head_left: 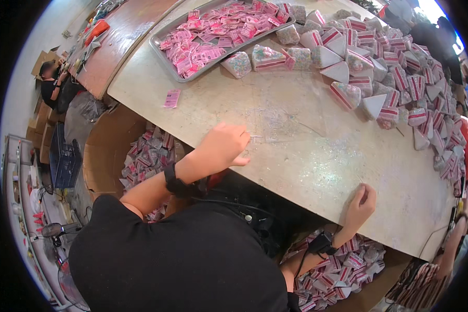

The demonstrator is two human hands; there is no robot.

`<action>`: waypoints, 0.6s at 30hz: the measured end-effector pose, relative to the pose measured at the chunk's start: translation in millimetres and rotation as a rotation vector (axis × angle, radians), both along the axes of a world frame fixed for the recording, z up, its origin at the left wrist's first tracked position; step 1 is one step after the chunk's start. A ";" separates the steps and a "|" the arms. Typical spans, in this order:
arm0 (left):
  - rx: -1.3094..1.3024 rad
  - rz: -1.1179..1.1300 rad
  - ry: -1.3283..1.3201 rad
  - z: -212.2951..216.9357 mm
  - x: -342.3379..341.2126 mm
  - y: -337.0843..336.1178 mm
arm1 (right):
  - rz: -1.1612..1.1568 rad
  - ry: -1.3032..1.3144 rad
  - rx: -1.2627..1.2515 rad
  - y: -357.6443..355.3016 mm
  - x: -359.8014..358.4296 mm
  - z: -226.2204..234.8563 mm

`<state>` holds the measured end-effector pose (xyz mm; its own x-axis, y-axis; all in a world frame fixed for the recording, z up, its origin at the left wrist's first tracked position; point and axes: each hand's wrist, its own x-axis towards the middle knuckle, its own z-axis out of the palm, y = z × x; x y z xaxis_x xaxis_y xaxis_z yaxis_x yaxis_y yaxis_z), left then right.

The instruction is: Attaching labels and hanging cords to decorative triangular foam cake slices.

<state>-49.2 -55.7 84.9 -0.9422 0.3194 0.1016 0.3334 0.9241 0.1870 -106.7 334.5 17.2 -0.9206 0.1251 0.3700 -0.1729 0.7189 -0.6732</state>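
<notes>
My left hand (221, 147) is over the near edge of the pale table (307, 171). Its fingers are curled, and a thin pale sliver (256, 136) shows at the fingertips; whether they grip it I cannot tell. Farther right, my right hand (361, 204) rests by the table edge, fingers bent into a pinch, with nothing I can make out in them. One pink tag (172, 98) lies on the table beyond my left hand. Past both hands sits a glittery cake-slice-shaped piece (268, 58) with a pink band.
A metal tray (180, 79) of pink tags stands at the back. A large heap of cake-slice pieces (390, 62) covers the far right. Cardboard boxes (101, 151) beneath the near edge hold tagged pieces (338, 275). Another person (51, 86) is at the far left.
</notes>
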 end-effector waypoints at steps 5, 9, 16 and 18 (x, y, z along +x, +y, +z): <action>-0.056 0.123 -0.057 2.3 5.4 -0.4 | -0.012 -0.015 -0.021 -5.4 0.8 3.1; -0.066 0.156 -0.053 -1.5 6.3 -1.9 | -0.011 -0.016 0.022 -0.4 1.0 0.5; 0.024 0.220 -0.089 -2.4 4.5 1.6 | -0.007 -0.007 0.025 -0.4 0.0 -1.4; 0.071 0.224 -0.105 -2.0 2.1 0.9 | -0.016 -0.032 0.016 -2.1 0.9 2.4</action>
<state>-47.1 -54.8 82.9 -0.9952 0.0967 0.0140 0.0968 0.9559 0.2772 -105.7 332.4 19.6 -0.9301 0.1341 0.3421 -0.1396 0.7321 -0.6667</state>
